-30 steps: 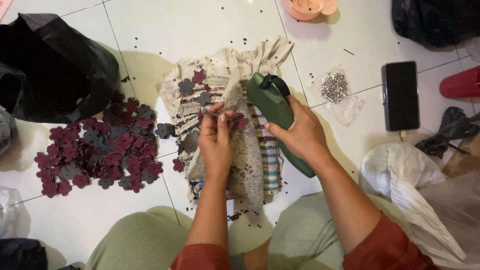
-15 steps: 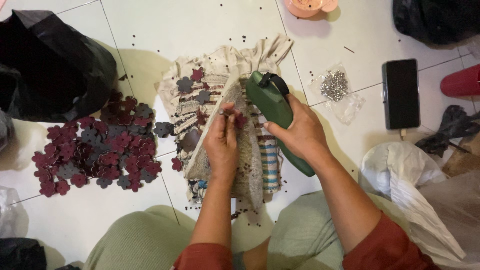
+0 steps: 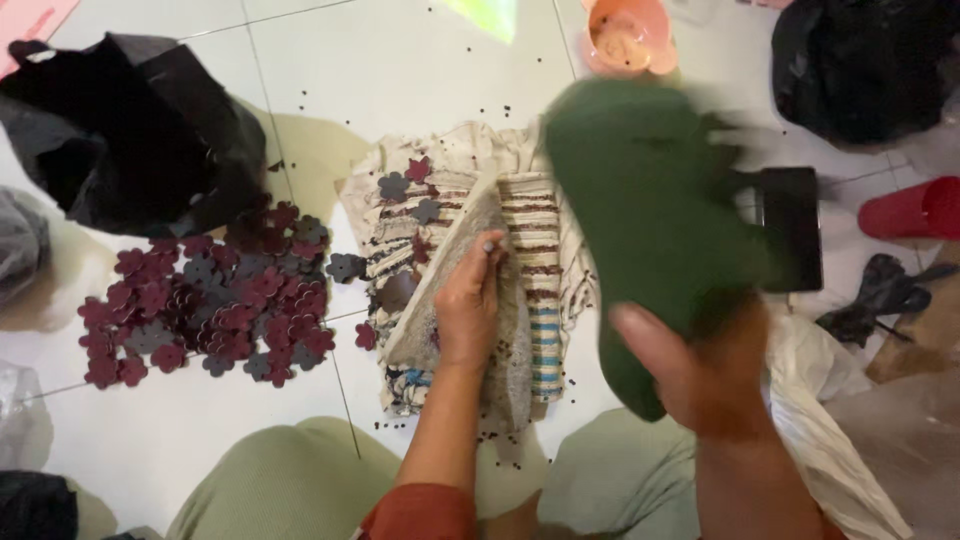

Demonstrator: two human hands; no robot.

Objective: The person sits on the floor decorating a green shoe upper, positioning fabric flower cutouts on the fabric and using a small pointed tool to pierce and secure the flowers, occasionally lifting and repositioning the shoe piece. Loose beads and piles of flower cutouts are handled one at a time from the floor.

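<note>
Head view, looking down at a white tiled floor (image 3: 420,70). Right hand (image 3: 715,375) is raised close to the camera, fingers wrapped around a green handheld tool (image 3: 650,210); the tool is motion-blurred and its working end cannot be made out. Left hand (image 3: 470,310) rests low on a grey pointed slab (image 3: 500,300) that lies over a striped cloth (image 3: 530,220) near the middle of the floor; fingers are curled and pinched at the tips, apparently on something small, though what it is cannot be told. A few flower-shaped cut-outs (image 3: 395,185) lie on the cloth's upper left part. The main pile of maroon and grey flower cut-outs (image 3: 200,310) sits toward the left edge of the floor, just below a black plastic bag (image 3: 130,140). An orange bowl (image 3: 628,35) stands at the top edge; a dark phone (image 3: 790,230) lies right of the cloth, partly hidden by the tool. Small dark specks are scattered over the tiles. Risk, judged: with the tool lifted well clear of the slab, bringing it down blind could catch the left fingertips, since they lie on the working surface. The pinched piece could also slip and be lost among the specks.
</note>
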